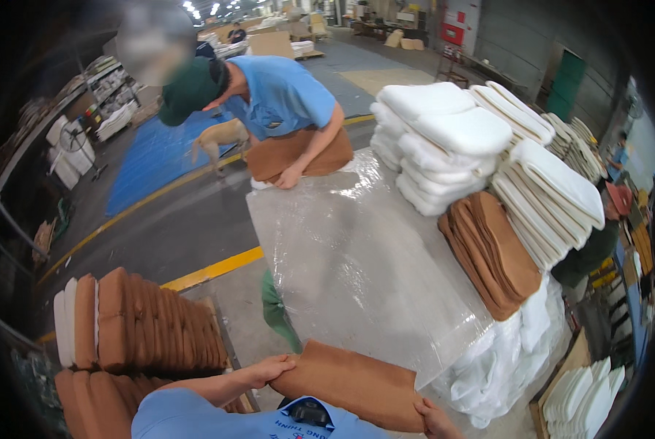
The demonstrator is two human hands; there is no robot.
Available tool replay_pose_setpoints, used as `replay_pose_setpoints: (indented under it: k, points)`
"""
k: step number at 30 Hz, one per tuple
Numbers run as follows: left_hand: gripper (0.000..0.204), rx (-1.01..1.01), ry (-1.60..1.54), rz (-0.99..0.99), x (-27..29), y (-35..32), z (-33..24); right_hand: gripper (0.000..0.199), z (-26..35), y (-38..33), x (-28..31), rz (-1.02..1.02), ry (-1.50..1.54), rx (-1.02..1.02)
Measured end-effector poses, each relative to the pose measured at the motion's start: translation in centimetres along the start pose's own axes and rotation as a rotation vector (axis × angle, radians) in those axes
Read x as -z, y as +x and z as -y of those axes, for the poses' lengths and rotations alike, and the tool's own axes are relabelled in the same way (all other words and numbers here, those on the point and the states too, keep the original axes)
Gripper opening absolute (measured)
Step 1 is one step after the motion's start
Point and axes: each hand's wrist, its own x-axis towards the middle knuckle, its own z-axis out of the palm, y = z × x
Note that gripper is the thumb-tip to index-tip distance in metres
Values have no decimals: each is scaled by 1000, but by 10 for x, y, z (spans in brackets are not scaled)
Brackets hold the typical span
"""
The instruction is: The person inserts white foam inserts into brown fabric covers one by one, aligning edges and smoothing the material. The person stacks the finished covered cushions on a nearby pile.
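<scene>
A flat brown fabric cover (353, 384) stretches between my two hands at the near edge of the table. My left hand (275, 369) grips its left end. At the opposite end, my right hand (435, 419) has its fingers closed on the edge. Just beyond the cover lies the plastic-covered table (356, 278). On its right side are a pile of folded brown covers (492, 252) and a stack of white cushion pads (444, 132). Across the table a co-worker in a blue shirt and green cap leans over a brown-covered cushion (305, 155), hands on it.
To my left stand stacked brown cushions (148, 322). More white pads (550, 201) are piled at the right, above bunched clear plastic (503, 366). A dog (221, 139) stands on the floor near a blue tarp (152, 164). Another person in a red hat is at the far right.
</scene>
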Motion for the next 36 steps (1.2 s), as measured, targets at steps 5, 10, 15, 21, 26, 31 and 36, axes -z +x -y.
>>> replay_pose_setpoints:
  k: [5,10,15,21,26,31,36]
  points:
    - [58,21,73,-47,-1,12,-3,79,14,38,1,71,-58,-47]
    - [52,38,155,-61,-2,26,-14,83,27,62,-11,91,-128,-108]
    - [51,182,56,-183,3,52,-9,87,36,71,-14,114,-156,-78]
    - [55,-122,905,-113,13,57,-59,91,32,62,4,186,-24,80]
    - [49,-1055,547,-300,-27,49,-183,91,57,66,37,143,546,546]
    - [46,-1209,459,-382,-63,38,-232,82,86,1,2,-56,864,869]
    - [48,-798,-279,-184,-51,84,-187,69,38,17,-48,-304,753,776]
